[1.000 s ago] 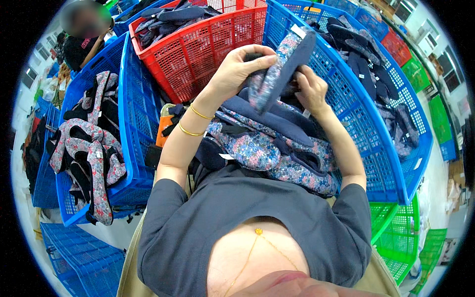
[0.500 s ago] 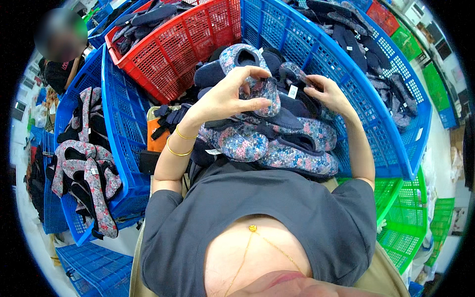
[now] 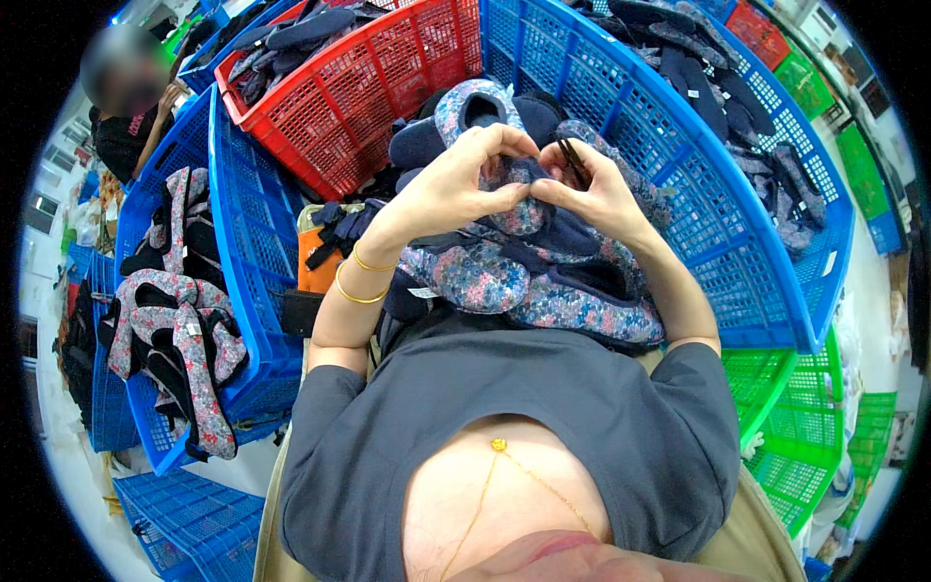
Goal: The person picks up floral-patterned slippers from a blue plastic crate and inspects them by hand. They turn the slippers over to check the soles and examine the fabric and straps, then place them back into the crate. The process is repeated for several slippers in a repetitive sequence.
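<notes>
My left hand (image 3: 482, 181) is closed, thumb and fingers gripping the edge of a floral slipper (image 3: 524, 219) with a dark lining. My right hand (image 3: 599, 194) meets it there, its thumb tip against the same edge. From between the right fingers sticks a thin black two-pronged tool (image 3: 574, 160) that looks like thread snips. The spot where the fingertips meet is partly hidden. Under and around both hands lies a heap of blue and pink floral slippers (image 3: 475, 278) with navy soles. Another floral slipper (image 3: 477, 97), its opening facing up, rests just beyond my left hand.
A red crate (image 3: 364, 107) stands at the far left and a large blue crate (image 3: 659, 145) at the right, both with slippers nearby. Another blue crate (image 3: 254, 262) holds grey-red slippers (image 3: 184, 320). Green crates (image 3: 790, 456) stand lower right. A person (image 3: 126, 131) is at upper left.
My right hand has moved left to meet my left hand at the slipper, and the black tool now shows in it. My left hand keeps its place.
</notes>
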Available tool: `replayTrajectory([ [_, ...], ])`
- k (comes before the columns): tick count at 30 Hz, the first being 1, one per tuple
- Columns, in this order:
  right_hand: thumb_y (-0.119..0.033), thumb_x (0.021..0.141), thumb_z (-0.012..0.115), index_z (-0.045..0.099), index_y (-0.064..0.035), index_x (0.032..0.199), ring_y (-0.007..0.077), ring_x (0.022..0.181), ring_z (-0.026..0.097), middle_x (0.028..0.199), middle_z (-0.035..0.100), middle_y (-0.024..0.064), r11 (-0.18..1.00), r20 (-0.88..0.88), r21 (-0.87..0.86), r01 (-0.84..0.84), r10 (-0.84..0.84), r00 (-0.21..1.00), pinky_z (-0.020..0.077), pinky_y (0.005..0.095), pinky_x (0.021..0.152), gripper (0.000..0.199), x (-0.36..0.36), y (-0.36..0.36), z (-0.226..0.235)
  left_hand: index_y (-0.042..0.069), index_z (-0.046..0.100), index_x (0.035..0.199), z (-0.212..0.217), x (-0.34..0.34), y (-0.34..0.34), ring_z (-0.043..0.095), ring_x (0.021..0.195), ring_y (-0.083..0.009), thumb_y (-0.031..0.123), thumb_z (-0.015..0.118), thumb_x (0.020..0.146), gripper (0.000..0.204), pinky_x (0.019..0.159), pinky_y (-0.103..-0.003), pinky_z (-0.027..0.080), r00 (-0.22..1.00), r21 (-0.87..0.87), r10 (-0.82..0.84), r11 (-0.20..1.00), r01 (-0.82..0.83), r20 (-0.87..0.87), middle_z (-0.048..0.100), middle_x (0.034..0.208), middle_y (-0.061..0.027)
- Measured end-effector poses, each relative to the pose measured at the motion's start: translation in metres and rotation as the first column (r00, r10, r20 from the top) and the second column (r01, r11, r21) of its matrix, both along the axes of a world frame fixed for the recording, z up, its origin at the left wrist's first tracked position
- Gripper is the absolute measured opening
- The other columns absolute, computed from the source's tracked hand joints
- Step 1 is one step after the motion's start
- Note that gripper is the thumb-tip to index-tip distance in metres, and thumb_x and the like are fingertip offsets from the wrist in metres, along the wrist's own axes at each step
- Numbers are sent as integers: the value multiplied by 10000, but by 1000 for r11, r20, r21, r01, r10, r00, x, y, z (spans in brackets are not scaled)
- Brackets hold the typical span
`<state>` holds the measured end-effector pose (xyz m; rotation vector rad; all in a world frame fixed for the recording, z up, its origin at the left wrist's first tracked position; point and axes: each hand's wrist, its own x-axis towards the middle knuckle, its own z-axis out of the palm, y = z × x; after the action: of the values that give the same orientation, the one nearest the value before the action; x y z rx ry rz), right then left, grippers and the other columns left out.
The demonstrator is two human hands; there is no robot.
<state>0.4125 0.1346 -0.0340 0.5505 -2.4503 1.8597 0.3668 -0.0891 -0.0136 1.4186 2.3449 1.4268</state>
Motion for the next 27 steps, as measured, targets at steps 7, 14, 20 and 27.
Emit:
replayTrajectory([
  [7,-245,908,684,661,-50,926,12,655,460,717,547,-79,991,51,-122,-48,55,997,366,197,563,198,5,-2,24,40,563,1231,-1,11,2,537,1004,-157,137,721,830,442,822,-265,423,993,45,77,996,-73,-91,595,1141,-58],
  [14,-310,893,695,660,-114,892,-9,484,357,636,505,-88,926,313,-376,8,118,942,206,176,430,200,13,-3,27,64,653,1135,7,13,7,545,969,-208,143,769,765,395,852,-311,433,937,88,151,988,-129,-316,635,1038,-61],
  [20,-280,881,716,663,-95,903,-10,494,371,638,501,-85,905,356,-426,-6,174,918,239,172,433,193,20,-2,34,88,718,1003,5,10,14,562,908,-219,108,756,736,270,819,-338,469,818,159,254,967,-200,-516,641,1003,-60],
  [27,-234,832,762,642,-7,1094,69,728,543,854,631,20,984,-197,138,115,-87,977,432,230,610,367,18,21,44,72,713,958,-2,13,12,585,851,-201,34,715,678,283,688,-292,526,593,265,297,954,-143,-748,595,928,-38],
])
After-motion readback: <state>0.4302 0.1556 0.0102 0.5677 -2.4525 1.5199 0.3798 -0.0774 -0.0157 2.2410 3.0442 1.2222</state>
